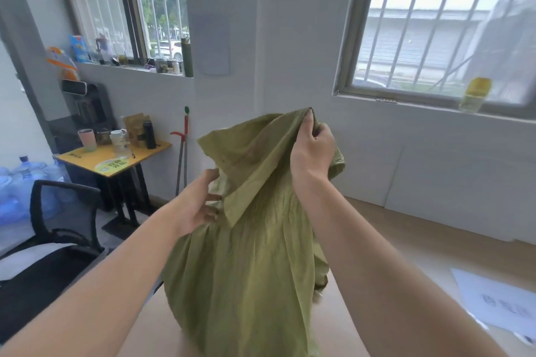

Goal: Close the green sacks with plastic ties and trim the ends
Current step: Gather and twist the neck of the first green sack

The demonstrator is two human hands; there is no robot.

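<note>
Both of your hands are on the green sack [249, 269], which stands upright on the tan surface [391, 255] directly in front of you, its body full and creased. Your right hand [313, 153] holds the sack's rim up at its highest point, thumb and fingers pinching a bunched fold of cloth. Your left hand [197, 206] sits lower, on the left side of the open mouth, with the fingers curled round a gather of fabric just below the loose flap. The mouth hangs slack between the two grips.

A white sheet of paper [499, 301] lies on the surface at the right, well apart from the sack. On the floor to the left stand a black office chair [58, 226], blue water bottles [17, 182] and a small yellow table [150, 152] carrying cups and a flask. A yellow bottle [475, 94] rests on the sill of the right-hand window.
</note>
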